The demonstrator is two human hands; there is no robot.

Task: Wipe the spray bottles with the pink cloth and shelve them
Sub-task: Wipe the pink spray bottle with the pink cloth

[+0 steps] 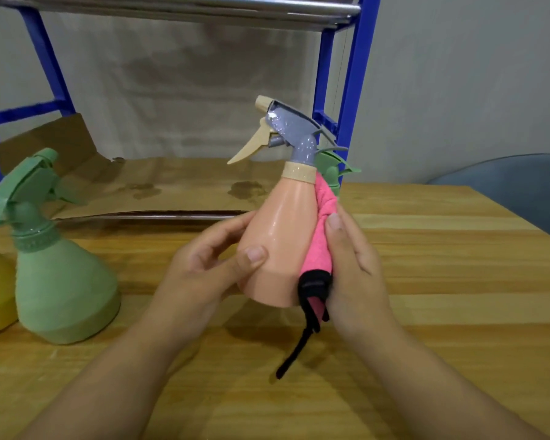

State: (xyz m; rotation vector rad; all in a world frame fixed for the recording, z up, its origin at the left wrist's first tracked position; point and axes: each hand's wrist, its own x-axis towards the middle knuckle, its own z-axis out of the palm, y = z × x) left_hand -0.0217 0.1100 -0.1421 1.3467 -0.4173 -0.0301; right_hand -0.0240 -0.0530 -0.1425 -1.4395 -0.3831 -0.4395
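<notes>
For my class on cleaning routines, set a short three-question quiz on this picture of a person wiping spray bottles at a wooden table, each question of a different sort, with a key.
1. True or false: the left hand holds the peach spray bottle in its grip.
2. What does the right hand press against that bottle? A) a sponge B) the pink cloth C) a brush
3. Fill in: the green spray bottle stands on the wooden ____, to the person's left.

Key: 1 true; 2 B; 3 table.
</notes>
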